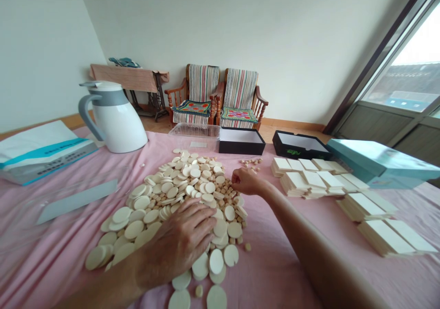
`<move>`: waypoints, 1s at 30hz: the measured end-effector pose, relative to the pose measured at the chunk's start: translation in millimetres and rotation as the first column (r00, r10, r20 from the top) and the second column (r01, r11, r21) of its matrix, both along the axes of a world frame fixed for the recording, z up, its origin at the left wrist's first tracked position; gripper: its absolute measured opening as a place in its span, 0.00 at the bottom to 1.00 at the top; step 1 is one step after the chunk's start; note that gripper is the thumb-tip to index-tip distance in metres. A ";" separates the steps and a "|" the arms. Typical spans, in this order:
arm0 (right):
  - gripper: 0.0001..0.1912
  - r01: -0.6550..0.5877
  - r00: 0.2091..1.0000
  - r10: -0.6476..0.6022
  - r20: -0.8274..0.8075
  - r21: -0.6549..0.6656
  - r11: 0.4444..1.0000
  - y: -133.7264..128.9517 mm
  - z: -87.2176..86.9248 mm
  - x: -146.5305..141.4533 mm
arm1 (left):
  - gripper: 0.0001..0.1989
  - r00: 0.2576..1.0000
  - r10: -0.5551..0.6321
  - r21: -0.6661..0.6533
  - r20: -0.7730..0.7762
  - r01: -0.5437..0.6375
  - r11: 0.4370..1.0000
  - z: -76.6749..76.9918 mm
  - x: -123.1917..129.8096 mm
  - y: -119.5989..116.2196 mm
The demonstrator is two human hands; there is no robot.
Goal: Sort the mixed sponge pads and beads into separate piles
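A wide heap of pale round wooden discs (134, 229), mixed with small wooden blocks (225, 190), spreads over the pink tablecloth (268, 263). My left hand (187, 231) lies palm down on the discs, its fingers stretched out towards the right. At the heap's right edge, beside the small blocks, is my right hand (245, 181) with its fingers curled closed. Whatever its fingertips hold, if anything, is hidden. Beyond that hand lies a little group of loose small blocks (252, 164).
Stacks of rectangular wooden pieces (385, 233) stand at right, near a light-blue box (388, 157). Along the back are a clear plastic tub (195, 135), a black box (242, 141) and a black lid-like tray (300, 145). A white jug (118, 123) and a packet (44, 151) sit left.
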State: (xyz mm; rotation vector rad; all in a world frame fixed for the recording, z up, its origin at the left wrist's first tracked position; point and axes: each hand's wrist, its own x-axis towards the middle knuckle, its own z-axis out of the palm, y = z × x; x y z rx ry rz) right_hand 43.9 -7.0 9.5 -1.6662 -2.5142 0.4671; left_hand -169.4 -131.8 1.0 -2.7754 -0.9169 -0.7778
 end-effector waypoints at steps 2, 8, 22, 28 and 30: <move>0.10 0.004 1.000 -0.004 0.003 0.028 1.000 1.9 -4.0 -0.9 | 0.09 1.000 0.000 -0.001 -0.004 0.000 1.000 -0.1 -0.2 0.0; 0.12 0.171 0.985 -0.169 -0.024 0.200 0.965 15.5 -14.0 13.2 | 0.10 1.000 0.004 -0.019 -0.016 -0.004 1.000 0.6 -0.9 0.0; 0.08 -0.151 0.986 0.161 0.039 -0.199 0.968 1.9 18.7 34.5 | 0.11 1.000 -0.003 -0.021 0.000 0.003 1.000 2.4 0.3 -0.5; 0.08 -0.161 0.979 0.184 0.087 -0.222 0.962 -2.7 13.5 27.4 | 0.11 1.000 -0.001 -0.007 0.006 0.001 1.000 2.1 -0.6 -0.4; 0.09 -0.107 0.989 0.119 0.083 -0.135 0.985 3.0 7.6 30.6 | 0.10 1.000 0.000 -0.010 0.008 0.000 1.000 1.5 -0.9 -0.1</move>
